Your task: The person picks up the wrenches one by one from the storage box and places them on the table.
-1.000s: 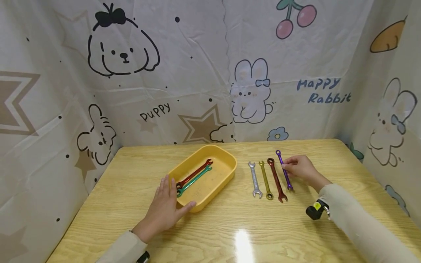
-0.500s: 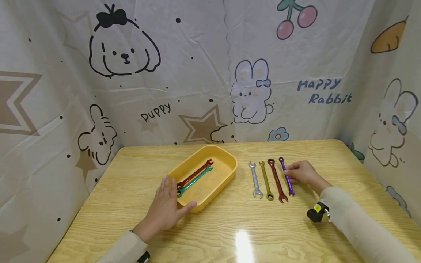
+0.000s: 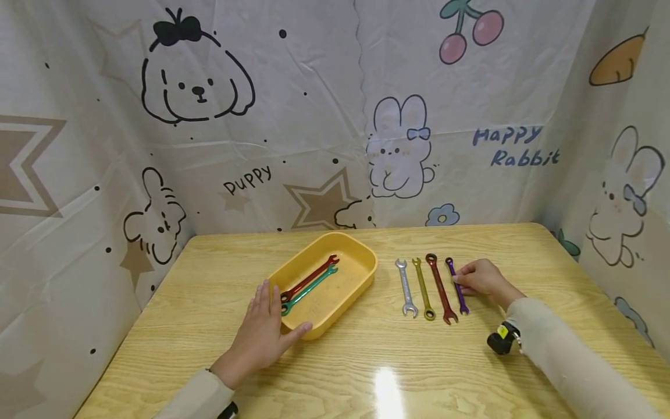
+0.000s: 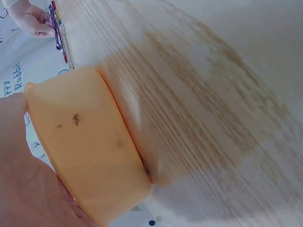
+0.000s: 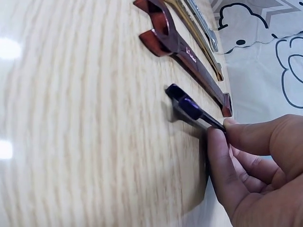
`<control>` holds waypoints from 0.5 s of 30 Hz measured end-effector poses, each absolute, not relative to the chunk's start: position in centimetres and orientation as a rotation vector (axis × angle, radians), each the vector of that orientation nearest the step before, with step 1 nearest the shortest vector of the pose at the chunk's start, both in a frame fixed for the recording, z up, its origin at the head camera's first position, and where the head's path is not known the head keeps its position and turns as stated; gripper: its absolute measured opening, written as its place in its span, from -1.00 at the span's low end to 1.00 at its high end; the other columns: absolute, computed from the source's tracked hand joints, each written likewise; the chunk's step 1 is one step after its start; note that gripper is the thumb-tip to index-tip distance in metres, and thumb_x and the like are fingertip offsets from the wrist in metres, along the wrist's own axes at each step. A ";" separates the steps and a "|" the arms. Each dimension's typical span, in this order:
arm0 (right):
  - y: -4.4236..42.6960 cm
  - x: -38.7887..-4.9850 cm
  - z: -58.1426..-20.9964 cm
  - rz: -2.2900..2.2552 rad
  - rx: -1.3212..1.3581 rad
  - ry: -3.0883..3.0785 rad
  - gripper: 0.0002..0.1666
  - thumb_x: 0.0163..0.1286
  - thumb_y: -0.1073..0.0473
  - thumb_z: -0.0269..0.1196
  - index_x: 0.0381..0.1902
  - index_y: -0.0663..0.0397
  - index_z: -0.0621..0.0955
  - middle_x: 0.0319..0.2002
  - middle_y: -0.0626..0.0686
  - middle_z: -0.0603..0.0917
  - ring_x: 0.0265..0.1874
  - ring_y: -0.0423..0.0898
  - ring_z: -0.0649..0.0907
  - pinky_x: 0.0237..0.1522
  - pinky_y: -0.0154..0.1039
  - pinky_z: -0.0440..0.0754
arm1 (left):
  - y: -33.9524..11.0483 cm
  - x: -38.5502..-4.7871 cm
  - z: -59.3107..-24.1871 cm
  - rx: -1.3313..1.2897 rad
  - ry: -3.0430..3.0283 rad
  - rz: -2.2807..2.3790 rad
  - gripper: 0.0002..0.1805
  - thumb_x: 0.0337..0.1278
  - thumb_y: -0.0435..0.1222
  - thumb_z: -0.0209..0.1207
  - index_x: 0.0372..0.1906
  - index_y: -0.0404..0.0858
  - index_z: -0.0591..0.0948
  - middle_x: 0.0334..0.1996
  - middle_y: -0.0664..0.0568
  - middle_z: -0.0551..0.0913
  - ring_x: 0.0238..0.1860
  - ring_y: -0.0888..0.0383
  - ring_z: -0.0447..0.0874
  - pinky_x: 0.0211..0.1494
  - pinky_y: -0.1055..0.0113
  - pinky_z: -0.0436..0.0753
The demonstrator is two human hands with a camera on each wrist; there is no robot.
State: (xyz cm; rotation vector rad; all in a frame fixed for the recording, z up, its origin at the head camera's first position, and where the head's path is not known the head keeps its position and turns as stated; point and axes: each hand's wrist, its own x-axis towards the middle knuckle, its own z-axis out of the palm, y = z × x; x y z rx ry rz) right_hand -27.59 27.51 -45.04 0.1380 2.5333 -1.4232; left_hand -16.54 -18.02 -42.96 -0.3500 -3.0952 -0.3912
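Observation:
My right hand (image 3: 484, 277) pinches a purple combination wrench (image 3: 456, 285) between thumb and finger, at the right end of a row of wrenches. In the right wrist view its purple end (image 5: 189, 108) has a shadow close under it; whether it touches the table I cannot tell. To its left lie a dark red wrench (image 3: 442, 288), a gold wrench (image 3: 423, 288) and a silver wrench (image 3: 405, 288), roughly parallel. My left hand (image 3: 256, 334) rests on the near left rim of a yellow plastic bin (image 3: 331, 324), fingers straight. Inside lie a red wrench (image 3: 309, 278) and a green wrench (image 3: 310, 289).
A light wood table (image 3: 335, 372) carries everything. A patterned cloth (image 3: 314, 116) with cartoon drawings hangs behind it and along both sides. The bin stands left of the wrench row, a short gap apart.
My right hand has moved the purple wrench slightly toward me and to the right, lining it up beside the dark red one. The left hand and bin have stayed put.

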 end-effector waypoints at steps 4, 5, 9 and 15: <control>27.3 -27.7 -44.9 -1.316 0.135 2.619 -0.80 0.29 0.34 0.25 -0.28 0.49 0.60 -0.49 0.02 0.58 -0.62 -0.27 0.61 -0.50 -0.37 0.65 | -18.0 -16.5 -43.0 -0.354 -3.093 -0.397 0.24 0.08 0.48 -0.19 0.45 -0.53 -0.07 0.47 -0.39 -0.31 0.48 -0.29 -0.32 0.45 -0.17 -0.05; 27.3 -27.7 -44.9 -1.281 0.126 2.644 -0.81 0.28 0.34 0.26 -0.31 0.47 0.62 -0.51 0.02 0.58 -0.64 -0.27 0.60 -0.52 -0.37 0.64 | -18.0 -16.5 -43.0 -0.351 -3.093 -0.399 0.24 0.08 0.47 -0.19 0.45 -0.52 -0.08 0.47 -0.39 -0.31 0.48 -0.29 -0.32 0.45 -0.17 -0.06; 27.1 -27.8 -44.6 -1.174 0.115 2.713 -0.83 0.23 0.31 0.30 -0.42 0.40 0.64 -0.59 -0.01 0.57 -0.67 -0.26 0.58 -0.57 -0.37 0.61 | -18.0 -16.6 -43.2 -0.340 -3.096 -0.402 0.25 0.06 0.49 -0.21 0.46 -0.51 -0.09 0.47 -0.38 -0.32 0.48 -0.28 -0.34 0.45 -0.16 -0.07; 27.0 -27.5 -44.4 -1.115 0.112 2.740 -0.81 0.23 0.29 0.31 -0.48 0.38 0.64 -0.63 -0.01 0.58 -0.69 -0.24 0.58 -0.59 -0.36 0.60 | -18.1 -16.7 -43.3 -0.333 -3.097 -0.408 0.27 0.04 0.51 -0.24 0.46 -0.50 -0.12 0.48 -0.38 -0.32 0.49 -0.27 -0.33 0.46 -0.15 -0.08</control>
